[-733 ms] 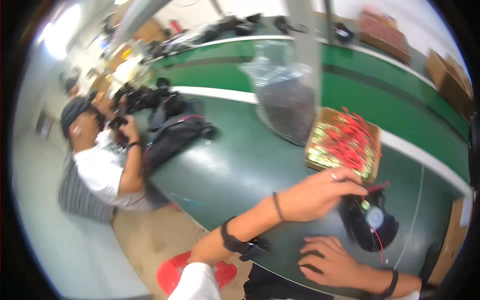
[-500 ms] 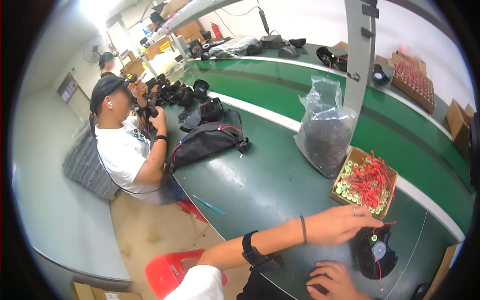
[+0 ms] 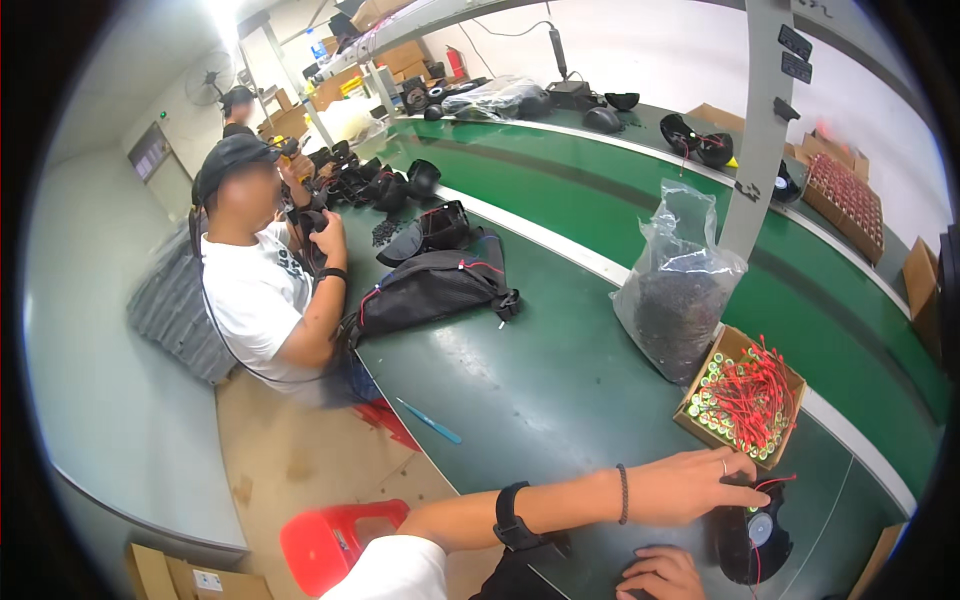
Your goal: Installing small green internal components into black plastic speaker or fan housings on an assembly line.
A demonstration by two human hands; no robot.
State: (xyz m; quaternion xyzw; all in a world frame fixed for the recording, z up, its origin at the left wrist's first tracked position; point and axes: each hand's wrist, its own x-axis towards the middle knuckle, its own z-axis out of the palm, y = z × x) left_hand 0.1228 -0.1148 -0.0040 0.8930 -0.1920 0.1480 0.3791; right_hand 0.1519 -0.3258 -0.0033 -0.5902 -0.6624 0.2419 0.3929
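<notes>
At the lower right, a black rounded shell [image 3: 750, 562] lies on the green table, with a grey disc [image 3: 761, 528] and thin red wires in it. My left hand [image 3: 705, 487] reaches across from the left, its fingers closed at the shell's upper part on a small green-wrapped battery cell [image 3: 752, 510], which they partly cover. A red wire sticks out beside the fingertips. My right hand [image 3: 662, 574] rests on the table left of the shell, fingers apart and slightly bent, with nothing seen in it; the lower edge cuts it off.
Just beyond my left hand stands a cardboard box [image 3: 797, 402] of green cells with red wires. Behind it is a clear bag [image 3: 668, 310] of dark small parts beside a metal post [image 3: 757, 130]. A blue pen-like tool [image 3: 430, 421] lies leftward. A co-worker [image 3: 262, 260] sits beyond a black bag [image 3: 430, 293].
My left hand has come down toward the shell, its fingertips now over the cell instead of at the red wire above it. My right hand has sunk lower in view. The view has shifted slightly.
</notes>
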